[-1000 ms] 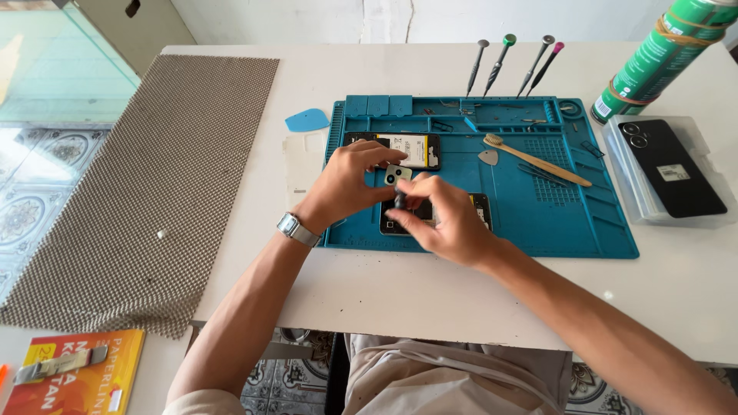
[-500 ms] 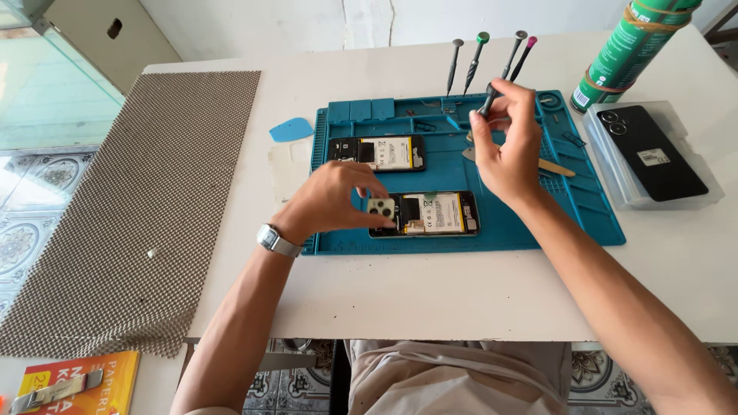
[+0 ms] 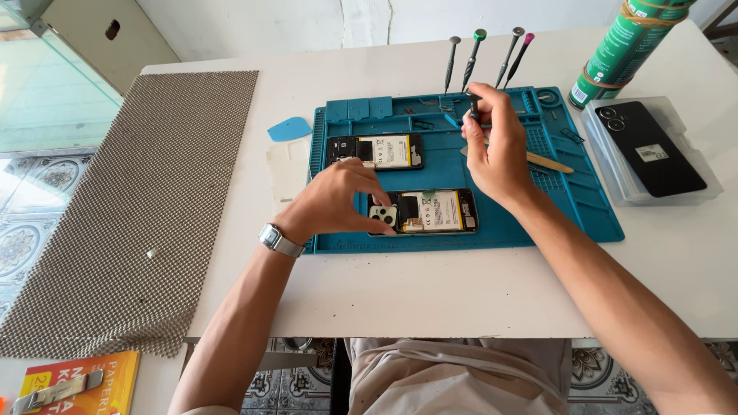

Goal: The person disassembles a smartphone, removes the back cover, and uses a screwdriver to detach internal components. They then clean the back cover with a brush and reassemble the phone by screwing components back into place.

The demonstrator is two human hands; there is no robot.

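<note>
Head view. Since the earlier frames the right hand [image 3: 498, 150] has left the near opened phone [image 3: 421, 211], where both hands worked together a second ago, and has risen to the far edge of the blue repair mat [image 3: 492, 230]. It now stands just before the row of four upright screwdrivers [image 3: 483, 58], its fingertips pinched around the dark handle of a small screwdriver [image 3: 473, 104]; whether this tool is being lifted from or set into the holder cannot be told.

The left hand [image 3: 338, 201] has stayed on the near phone, fingers curled narrow, with their tips at its camera end, pressing or pinching something too small to make out. This phone lies flat at the mat's near edge, back cover off, battery and board exposed.

A second opened phone [image 3: 374, 151] lies further back on the mat, apart from both hands. A wooden spudger [image 3: 547, 162] rests partly behind the right hand. Off the mat lie a blue pick [image 3: 290, 128], a black phone on a clear tray [image 3: 652, 147], and a green can [image 3: 623, 50].

The change suggests a tool exchange, with the phone still held steady.
</note>
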